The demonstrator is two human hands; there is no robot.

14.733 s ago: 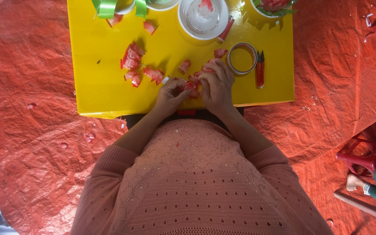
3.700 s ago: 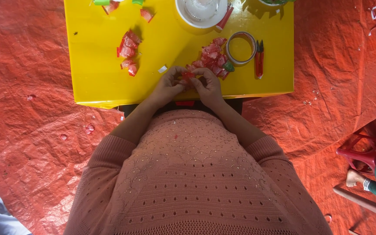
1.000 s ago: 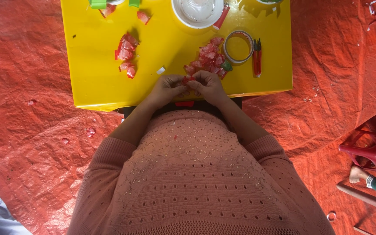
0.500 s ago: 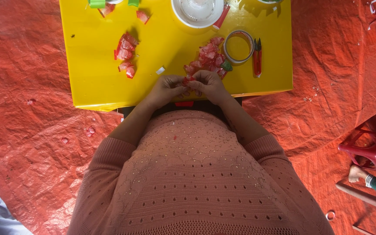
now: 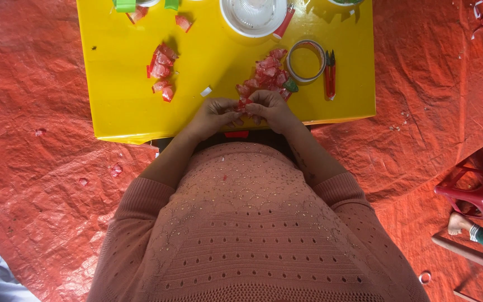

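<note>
Both hands meet at the near edge of the yellow bench [image 5: 118, 84], fingertips together over one small red piece [image 5: 242, 105]. The left hand [image 5: 214, 114] comes in from the left with its fingers curled and pinched on that piece; the right hand [image 5: 272, 109] closes on it from the other side, fingers bent, thumb tucked under. The piece sits right between the two sets of fingertips — only a sliver of red shows, so its shape cannot be told.

Just beyond the right hand, touching its knuckles, lies a pile of red pieces [image 5: 264, 75] running up towards a tape ring [image 5: 306, 60]. A small green bit [image 5: 291, 86] lies at the pile's right edge. Right of the ring, just beside it, lie red snips [image 5: 330, 72], blades pointing away from the person. A white scrap [image 5: 206, 91] lies on the bench just beyond the left hand, apart from it.

Farther left, well apart from the hands, is a second heap [image 5: 160, 70] of red pieces. At the far edge stand a white bowl [image 5: 252, 15], with a red-and-white tube [image 5: 284, 23] leaning at its rim, and green clips [image 5: 125, 5].

The bench stands on an orange tarp [image 5: 34, 140]. At the lower right — another person's foot [image 5: 458, 223] beside a red stool [image 5: 473, 190].
</note>
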